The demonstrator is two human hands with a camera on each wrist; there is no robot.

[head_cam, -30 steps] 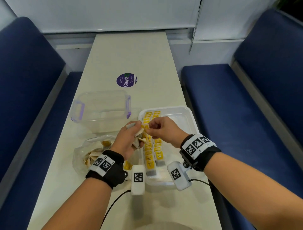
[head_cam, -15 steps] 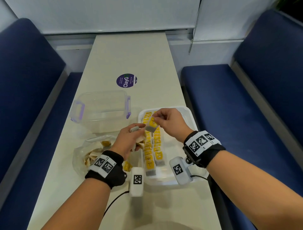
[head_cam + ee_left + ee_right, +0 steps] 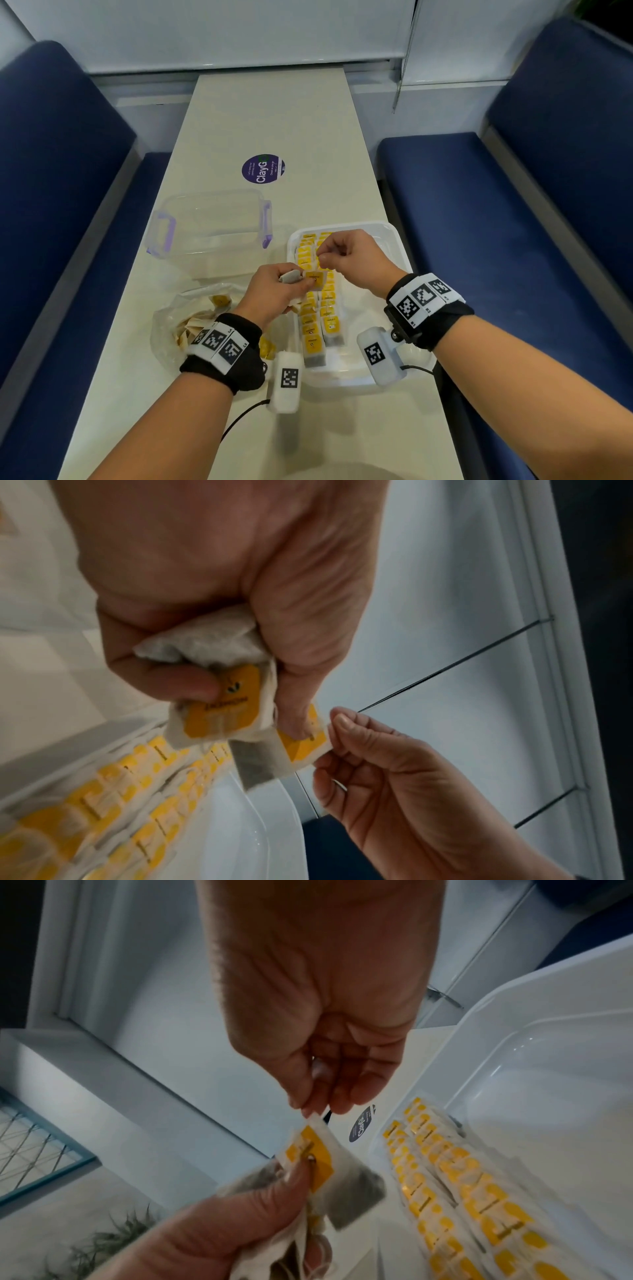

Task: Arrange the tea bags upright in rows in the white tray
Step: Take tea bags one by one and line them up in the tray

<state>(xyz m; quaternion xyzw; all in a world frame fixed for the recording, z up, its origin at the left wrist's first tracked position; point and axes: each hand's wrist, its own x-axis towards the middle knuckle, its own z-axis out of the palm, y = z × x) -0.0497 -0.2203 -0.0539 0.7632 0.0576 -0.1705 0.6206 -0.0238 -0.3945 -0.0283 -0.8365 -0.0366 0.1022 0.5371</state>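
Observation:
The white tray point(image 3: 399, 240) holds two rows of upright yellow-labelled tea bags point(image 3: 317, 329) along its left side; the same rows point(image 3: 462, 1177) show in the right wrist view. My left hand point(image 3: 301, 281) hovers at the tray's left edge and grips a crumpled bunch of tea bags point(image 3: 205, 642). Its thumb presses one tea bag point(image 3: 317, 279) that sticks out to the right. My right hand point(image 3: 322, 259) is just beyond it, fingers curled. In the wrist views the right hand point(image 3: 310, 1111) pinches the top corner of that tea bag point(image 3: 318, 1158).
A clear lidded container point(image 3: 209, 226) with purple clips stands left of the tray. A clear plastic bag point(image 3: 191, 322) of loose tea bags lies under my left wrist. A purple round sticker point(image 3: 263, 168) is further up the table. Blue benches flank both sides.
My right hand drew a tea bag away from the left hand's bunch toward the tray's far end. Now that bag sits slightly lower, under my left thumb, with both hands close together.

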